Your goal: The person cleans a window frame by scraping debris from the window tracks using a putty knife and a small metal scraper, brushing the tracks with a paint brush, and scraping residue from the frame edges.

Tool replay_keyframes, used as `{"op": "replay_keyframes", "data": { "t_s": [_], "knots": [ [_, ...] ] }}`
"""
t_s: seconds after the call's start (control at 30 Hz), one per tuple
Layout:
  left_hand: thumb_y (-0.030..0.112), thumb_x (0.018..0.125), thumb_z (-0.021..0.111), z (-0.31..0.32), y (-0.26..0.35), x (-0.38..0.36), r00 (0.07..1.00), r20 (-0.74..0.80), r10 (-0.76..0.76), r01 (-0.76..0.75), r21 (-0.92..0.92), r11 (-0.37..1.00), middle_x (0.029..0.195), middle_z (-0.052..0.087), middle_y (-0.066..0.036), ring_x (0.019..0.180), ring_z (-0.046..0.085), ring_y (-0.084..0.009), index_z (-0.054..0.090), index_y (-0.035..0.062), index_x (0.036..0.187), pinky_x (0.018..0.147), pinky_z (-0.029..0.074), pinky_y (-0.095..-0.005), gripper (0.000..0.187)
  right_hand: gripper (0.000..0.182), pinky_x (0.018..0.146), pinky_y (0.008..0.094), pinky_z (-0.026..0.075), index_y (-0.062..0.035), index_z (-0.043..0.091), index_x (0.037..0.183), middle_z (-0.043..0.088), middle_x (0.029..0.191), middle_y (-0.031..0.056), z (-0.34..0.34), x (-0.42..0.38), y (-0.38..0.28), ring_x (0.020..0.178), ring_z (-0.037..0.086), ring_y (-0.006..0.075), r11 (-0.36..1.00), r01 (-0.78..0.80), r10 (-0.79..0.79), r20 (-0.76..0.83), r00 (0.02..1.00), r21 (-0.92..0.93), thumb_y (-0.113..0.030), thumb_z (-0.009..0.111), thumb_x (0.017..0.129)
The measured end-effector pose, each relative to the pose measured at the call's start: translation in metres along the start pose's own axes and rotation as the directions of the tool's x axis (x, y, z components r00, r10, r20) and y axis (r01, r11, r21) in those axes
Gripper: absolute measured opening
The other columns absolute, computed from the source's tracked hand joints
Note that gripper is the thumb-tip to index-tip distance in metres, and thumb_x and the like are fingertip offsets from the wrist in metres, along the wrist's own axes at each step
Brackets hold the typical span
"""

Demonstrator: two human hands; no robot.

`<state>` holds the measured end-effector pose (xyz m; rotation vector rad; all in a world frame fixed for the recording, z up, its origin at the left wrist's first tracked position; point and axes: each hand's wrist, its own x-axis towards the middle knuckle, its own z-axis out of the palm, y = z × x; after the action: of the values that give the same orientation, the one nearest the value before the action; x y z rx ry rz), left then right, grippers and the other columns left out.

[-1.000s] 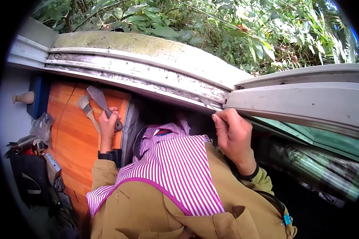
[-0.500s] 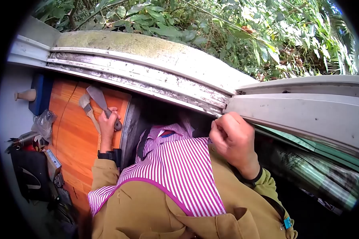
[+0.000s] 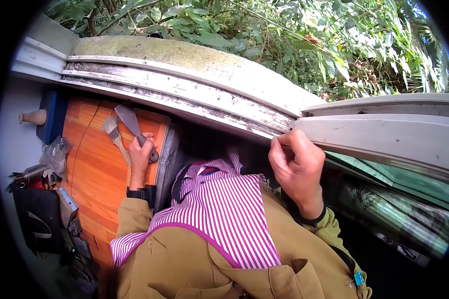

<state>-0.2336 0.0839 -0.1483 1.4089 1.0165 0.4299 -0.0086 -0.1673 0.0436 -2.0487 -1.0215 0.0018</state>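
My left hand (image 3: 141,152) is closed around the dark handle of a putty knife (image 3: 128,120), whose broad metal blade points away from me. Just left of it, a paintbrush (image 3: 115,135) with a pale wooden handle lies on the orange-brown wooden surface (image 3: 92,184). At the near edge of the dirty white window track (image 3: 184,89), my right hand (image 3: 299,167) is pinched, thumb against curled fingers. Whatever it may hold is too small or hidden to make out.
A white window sash (image 3: 379,137) stands at the right. A plastic bag (image 3: 56,152), a metal cylinder (image 3: 34,173) and a black bag (image 3: 37,217) sit at far left, below a blue block with a wooden knob (image 3: 33,117). Foliage (image 3: 284,55) grows outside.
My right hand has moved slightly up, its fingers closer to the sash corner. My left hand keeps its hold on the putty knife. The view has shifted a little.
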Motion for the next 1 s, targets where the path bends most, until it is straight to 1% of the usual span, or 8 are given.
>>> {"op": "replay_keyframes", "data": {
  "t_s": [0.1, 0.17, 0.3, 0.4, 0.53, 0.77, 0.9, 1.0],
  "knots": [
    [0.009, 0.083, 0.055, 0.001, -0.003, 0.003, 1.000, 0.014, 0.019, -0.018, -0.022, 1.000, 0.070, 0.060, -0.006, 0.064, 0.057, -0.0101, 0.057, -0.0048, 0.096, 0.057, 0.043, -0.0211, 0.020, 0.018, 0.045, 0.0304, 0.041, -0.0023, 0.045, 0.067, 0.049, 0.057, 0.0091, 0.001, 0.000, 0.003, 0.047, 0.052, 0.0217, 0.994, 0.017, -0.012, 0.056, 0.998, -0.104, 0.011, 0.057, 0.064],
    [0.011, 0.084, 0.056, 0.001, -0.006, 0.003, 0.999, 0.014, 0.046, -0.045, -0.043, 0.998, 0.069, 0.060, -0.006, 0.062, 0.056, -0.0094, 0.057, -0.0045, 0.097, 0.056, 0.042, -0.0206, 0.021, 0.017, 0.046, 0.0290, 0.042, -0.0024, 0.045, 0.066, 0.050, 0.055, 0.0087, 0.017, 0.006, 0.007, 0.047, 0.053, 0.0209, 0.998, -0.069, 0.069, 0.002, 0.998, 0.010, 0.010, 0.056, 0.066],
    [0.008, 0.082, 0.056, 0.000, -0.006, 0.003, 0.999, 0.023, 0.022, -0.020, -0.064, 0.998, 0.072, 0.060, -0.006, 0.064, 0.058, -0.0105, 0.057, -0.0050, 0.095, 0.058, 0.045, -0.0220, 0.019, 0.014, 0.051, 0.0310, 0.047, -0.0018, 0.048, 0.070, 0.055, 0.060, 0.0119, 0.066, 0.018, 0.008, 0.053, 0.059, 0.0240, 0.982, 0.006, -0.002, -0.018, 1.000, 0.188, 0.005, 0.061, 0.071],
    [0.005, 0.080, 0.056, -0.002, -0.010, 0.007, 0.999, 0.032, 0.029, -0.026, -0.083, 0.996, 0.075, 0.060, -0.006, 0.066, 0.059, -0.0115, 0.057, -0.0053, 0.094, 0.060, 0.048, -0.0237, 0.017, 0.012, 0.051, 0.0312, 0.047, -0.0013, 0.051, 0.072, 0.055, 0.063, 0.0123, 0.046, 0.015, 0.001, 0.055, 0.059, 0.0241, 0.997, 0.032, -0.029, -0.032, 0.999, 0.069, 0.004, 0.062, 0.072],
    [0.005, 0.080, 0.056, -0.001, -0.009, 0.003, 0.999, 0.041, 0.020, -0.016, -0.097, 0.995, 0.075, 0.060, -0.006, 0.066, 0.059, -0.0116, 0.057, -0.0050, 0.093, 0.060, 0.048, -0.0243, 0.017, 0.014, 0.049, 0.0281, 0.043, -0.0015, 0.051, 0.070, 0.051, 0.061, 0.0100, 0.019, -0.006, 0.005, 0.051, 0.054, 0.0211, 0.995, -0.070, 0.068, -0.025, 0.997, -0.070, 0.008, 0.061, 0.068],
    [0.005, 0.079, 0.057, -0.003, -0.009, 0.006, 0.998, 0.061, 0.022, -0.016, -0.084, 0.996, 0.076, 0.060, -0.006, 0.066, 0.059, -0.0114, 0.057, -0.0049, 0.093, 0.060, 0.048, -0.0241, 0.017, 0.017, 0.049, 0.0319, 0.043, -0.0021, 0.048, 0.067, 0.048, 0.060, 0.0112, 0.052, 0.004, 0.009, 0.052, 0.052, 0.0252, 0.990, 0.127, -0.133, -0.094, 0.987, -0.063, 0.007, 0.062, 0.065],
    [0.005, 0.079, 0.057, -0.003, -0.011, 0.005, 0.998, 0.050, 0.027, -0.023, -0.068, 0.997, 0.076, 0.060, -0.006, 0.065, 0.059, -0.0116, 0.057, -0.0055, 0.093, 0.060, 0.048, -0.0241, 0.018, 0.018, 0.048, 0.0315, 0.041, -0.0024, 0.047, 0.066, 0.046, 0.059, 0.0110, 0.024, -0.004, 0.003, 0.051, 0.049, 0.0262, 0.990, 0.016, -0.025, -0.065, 0.998, -0.137, 0.009, 0.061, 0.064],
    [0.005, 0.079, 0.057, -0.001, -0.009, 0.006, 0.997, 0.063, 0.050, -0.045, -0.082, 0.996, 0.075, 0.059, -0.006, 0.065, 0.059, -0.0115, 0.056, -0.0059, 0.093, 0.060, 0.048, -0.0241, 0.018, 0.020, 0.047, 0.0327, 0.040, -0.0027, 0.045, 0.066, 0.045, 0.059, 0.0104, 0.044, 0.003, 0.011, 0.051, 0.048, 0.0265, 0.984, 0.138, -0.151, -0.109, 0.983, -0.115, 0.009, 0.061, 0.062]
  ]
}}
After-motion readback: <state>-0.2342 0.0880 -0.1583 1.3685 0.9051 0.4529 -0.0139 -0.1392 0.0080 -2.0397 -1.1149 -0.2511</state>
